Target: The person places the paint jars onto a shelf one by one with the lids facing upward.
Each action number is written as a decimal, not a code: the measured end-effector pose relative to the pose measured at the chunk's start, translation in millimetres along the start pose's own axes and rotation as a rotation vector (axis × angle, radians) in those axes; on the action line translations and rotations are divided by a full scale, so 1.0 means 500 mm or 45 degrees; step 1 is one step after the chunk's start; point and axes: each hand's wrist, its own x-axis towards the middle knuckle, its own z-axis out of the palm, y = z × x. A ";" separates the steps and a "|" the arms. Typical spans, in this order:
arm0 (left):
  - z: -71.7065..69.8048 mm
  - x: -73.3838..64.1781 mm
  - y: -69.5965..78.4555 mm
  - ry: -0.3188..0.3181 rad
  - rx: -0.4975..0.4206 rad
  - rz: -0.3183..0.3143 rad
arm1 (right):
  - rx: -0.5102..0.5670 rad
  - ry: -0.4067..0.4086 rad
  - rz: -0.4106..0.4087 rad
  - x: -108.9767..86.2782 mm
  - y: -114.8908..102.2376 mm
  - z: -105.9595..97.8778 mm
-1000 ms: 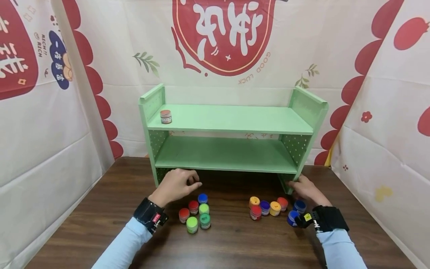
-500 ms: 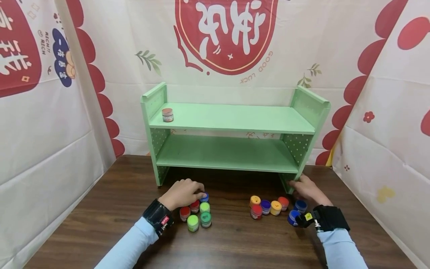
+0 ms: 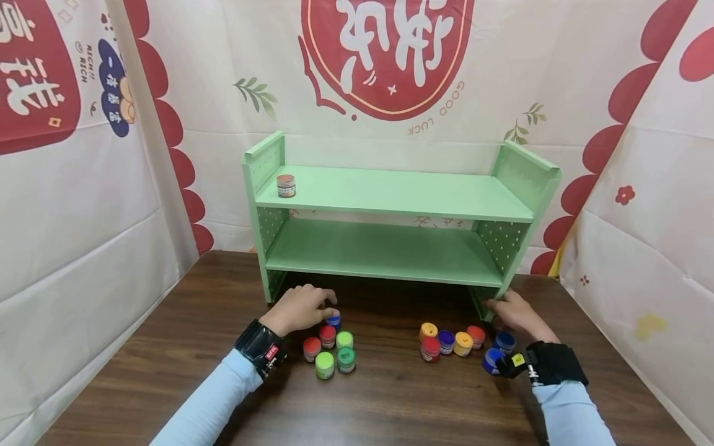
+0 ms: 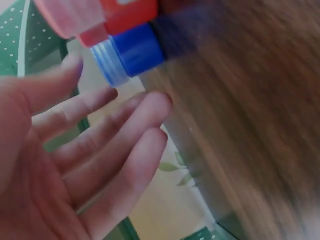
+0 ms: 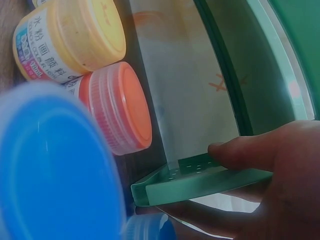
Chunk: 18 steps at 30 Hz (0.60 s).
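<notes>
My left hand [image 3: 297,308] is at a blue-capped paint jar [image 3: 333,319] under the front of the green shelf [image 3: 385,248]. In the left wrist view its fingers spread in a loose curve, with thumb [image 4: 73,69] and index fingertip [image 4: 111,93] right beside the jar's cap [image 4: 111,62]. Red-capped jars [image 3: 327,336] stand close by. My right hand [image 3: 515,311] grips the foot of the shelf's right side panel [image 5: 200,184], thumb on the inner face, fingers round the outer. An orange-pink-lidded jar [image 3: 286,186] sits on the top board, far left.
Light green [image 3: 325,365] and dark green jars [image 3: 346,359] stand left of centre. Right of centre cluster several jars, among them a yellow [image 3: 463,344], a purple [image 3: 446,342] and a red one [image 3: 430,350]. Blue jars [image 3: 493,360] stand near the right wrist. Printed cloth encloses the wooden table [image 3: 390,409].
My left hand has come down to the blue-capped jar, and the jar has shifted a little left and back from its neighbours. My right hand keeps its grip. The head view has shifted slightly.
</notes>
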 end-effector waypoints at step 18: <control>0.002 -0.001 0.000 0.014 -0.033 -0.004 | -0.016 -0.011 0.003 0.004 0.000 -0.005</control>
